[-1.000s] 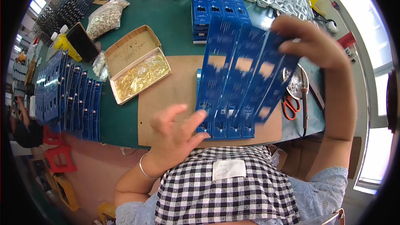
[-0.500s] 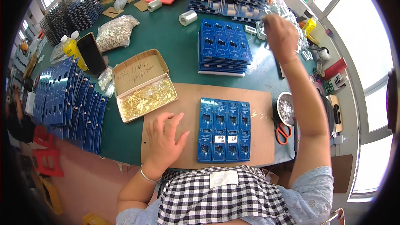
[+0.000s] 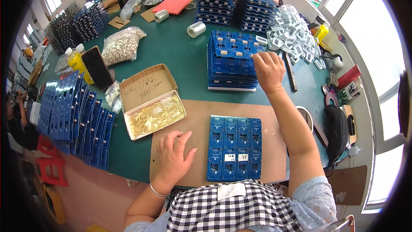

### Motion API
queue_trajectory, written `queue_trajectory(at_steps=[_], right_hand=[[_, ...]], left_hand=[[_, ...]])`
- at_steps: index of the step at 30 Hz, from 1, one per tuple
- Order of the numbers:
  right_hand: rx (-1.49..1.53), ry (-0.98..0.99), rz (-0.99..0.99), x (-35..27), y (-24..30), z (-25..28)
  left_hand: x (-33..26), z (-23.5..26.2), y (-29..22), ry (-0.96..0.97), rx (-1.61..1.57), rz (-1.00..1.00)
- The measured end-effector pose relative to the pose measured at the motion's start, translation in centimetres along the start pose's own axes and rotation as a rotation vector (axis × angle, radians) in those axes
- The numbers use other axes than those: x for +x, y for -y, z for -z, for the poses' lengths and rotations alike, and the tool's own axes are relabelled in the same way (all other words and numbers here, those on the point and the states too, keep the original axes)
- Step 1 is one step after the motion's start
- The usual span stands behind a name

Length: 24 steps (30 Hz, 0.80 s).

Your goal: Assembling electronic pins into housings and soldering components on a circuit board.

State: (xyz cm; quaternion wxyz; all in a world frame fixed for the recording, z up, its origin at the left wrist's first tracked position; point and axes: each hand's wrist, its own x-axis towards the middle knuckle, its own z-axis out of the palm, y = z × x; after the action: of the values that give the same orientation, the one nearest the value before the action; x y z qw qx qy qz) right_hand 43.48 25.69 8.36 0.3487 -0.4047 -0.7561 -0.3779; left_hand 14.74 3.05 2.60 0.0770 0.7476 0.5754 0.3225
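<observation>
My right hand (image 3: 270, 72) grips the right edge of a blue circuit board panel (image 3: 235, 46) dotted with small white parts. That panel is over a stack of blue circuit boards (image 3: 227, 65) beyond the brown work mat. Whether it touches the stack, I cannot tell. My left hand (image 3: 174, 158) holds nothing, its fingers apart above the mat. Right of it, another blue circuit board panel (image 3: 234, 146) lies flat with two white labels on it. A shallow cardboard box (image 3: 155, 118) of thin gold-coloured pins stands beyond my left hand.
Tall stacks of boards (image 3: 216, 0) rise at the back, beside a heap of pale plastic frames (image 3: 296, 34). Tilted boards (image 3: 75, 116), a phone (image 3: 97, 66) and a bag of small parts (image 3: 122, 45) occupy the left. Loose pins (image 3: 269, 131) lie right of the flat panel.
My right hand has come nearer and to the left, bringing the blurred panel from the far stacks over the middle stack. My left hand stays much the same.
</observation>
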Motion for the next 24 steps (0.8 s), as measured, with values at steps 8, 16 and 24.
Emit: queue_trajectory(at_steps=[8,16,24], right_hand=[[0.104,0.247,0.043,-2.0,-0.6,0.8],[0.083,0.254,0.127,-2.2,-0.9,3.5],[1.901,0.889,0.525,1.1,6.1,21.5]], left_hand=[[-0.2,-0.1,0.3,0.008,-0.011,-0.002],[-0.1,-0.6,0.2,0.011,-0.005,-0.027],[-0.4,-1.3,1.2,-0.004,0.008,0.011]])
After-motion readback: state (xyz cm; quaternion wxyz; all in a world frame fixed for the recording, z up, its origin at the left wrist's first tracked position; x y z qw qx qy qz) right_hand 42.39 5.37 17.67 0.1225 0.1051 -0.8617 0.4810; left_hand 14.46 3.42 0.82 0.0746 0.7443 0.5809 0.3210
